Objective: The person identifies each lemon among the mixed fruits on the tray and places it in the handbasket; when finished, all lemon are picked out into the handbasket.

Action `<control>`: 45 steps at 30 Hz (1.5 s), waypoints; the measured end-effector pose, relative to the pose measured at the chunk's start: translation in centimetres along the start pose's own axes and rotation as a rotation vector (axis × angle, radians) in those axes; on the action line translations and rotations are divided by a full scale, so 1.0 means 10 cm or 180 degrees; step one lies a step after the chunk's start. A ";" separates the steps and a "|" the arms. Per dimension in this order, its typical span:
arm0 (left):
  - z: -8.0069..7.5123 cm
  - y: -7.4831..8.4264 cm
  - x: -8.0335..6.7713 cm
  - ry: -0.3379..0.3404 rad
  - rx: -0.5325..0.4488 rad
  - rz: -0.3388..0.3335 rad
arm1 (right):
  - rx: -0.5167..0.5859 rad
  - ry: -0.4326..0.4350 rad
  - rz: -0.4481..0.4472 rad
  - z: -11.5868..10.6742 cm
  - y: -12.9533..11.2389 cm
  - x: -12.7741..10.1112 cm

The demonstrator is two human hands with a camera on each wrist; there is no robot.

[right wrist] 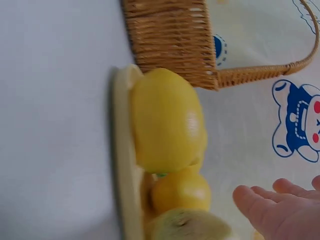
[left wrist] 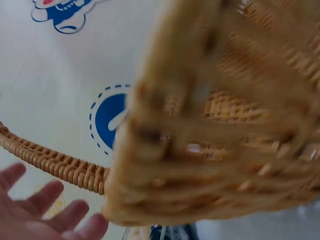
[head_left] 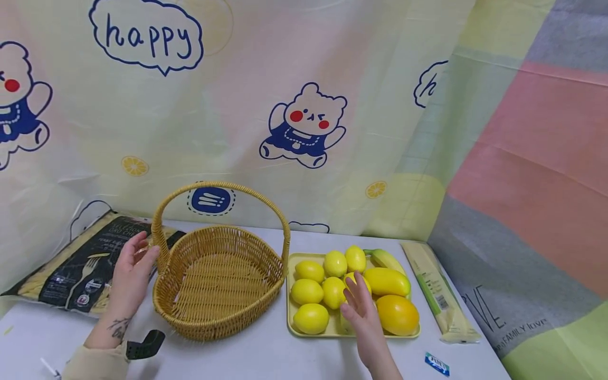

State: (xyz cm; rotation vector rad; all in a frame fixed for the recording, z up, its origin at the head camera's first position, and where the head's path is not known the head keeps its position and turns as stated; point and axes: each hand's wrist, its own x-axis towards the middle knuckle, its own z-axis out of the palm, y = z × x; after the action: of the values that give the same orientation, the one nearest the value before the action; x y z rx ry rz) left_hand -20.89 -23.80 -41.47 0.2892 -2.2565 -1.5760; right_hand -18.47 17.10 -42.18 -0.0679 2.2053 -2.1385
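A woven wicker basket (head_left: pixel 216 285) with a tall arched handle (head_left: pixel 223 187) stands empty on the white table. My left hand (head_left: pixel 133 269) is open beside the basket's left rim, fingers straight, next to the foot of the handle; the left wrist view shows its fingers (left wrist: pixel 47 210) below the handle (left wrist: pixel 50 162). A pale yellow tray (head_left: pixel 304 333) to the right holds several lemons (head_left: pixel 311 318), a yellow mango (head_left: pixel 387 281), an orange fruit (head_left: pixel 398 314) and a banana (head_left: pixel 387 258). My right hand (head_left: pixel 359 303) hovers open over the tray's middle. Close up, the right wrist view shows a lemon (right wrist: pixel 167 120).
A dark packet of pasta (head_left: pixel 85 266) lies at the left behind my left hand. A long pale packet (head_left: pixel 439 293) lies right of the tray, and a small blue wrapper (head_left: pixel 437 364) near the front edge. A printed cloth backdrop (head_left: pixel 304 105) hangs behind.
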 end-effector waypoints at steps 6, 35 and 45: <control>0.00 -0.04 0.23 -0.0716 0.0438 0.0143 | 0.0030 0.0255 0.0176 -0.02 0.15 -0.13; -0.22 -0.19 -0.29 -0.0365 0.0832 0.0301 | 0.0107 0.0554 0.0033 0.20 0.51 -0.11; -0.25 -0.19 -0.37 -0.0385 0.0769 0.0090 | -0.0452 0.0386 -0.0308 0.30 0.60 0.01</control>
State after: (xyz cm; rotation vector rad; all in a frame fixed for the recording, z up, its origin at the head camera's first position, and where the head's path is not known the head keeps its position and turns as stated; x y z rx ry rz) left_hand -16.60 -25.21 -43.20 0.2297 -2.5366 -1.3399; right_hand -18.19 14.28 -48.22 -0.0546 2.4692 -2.0817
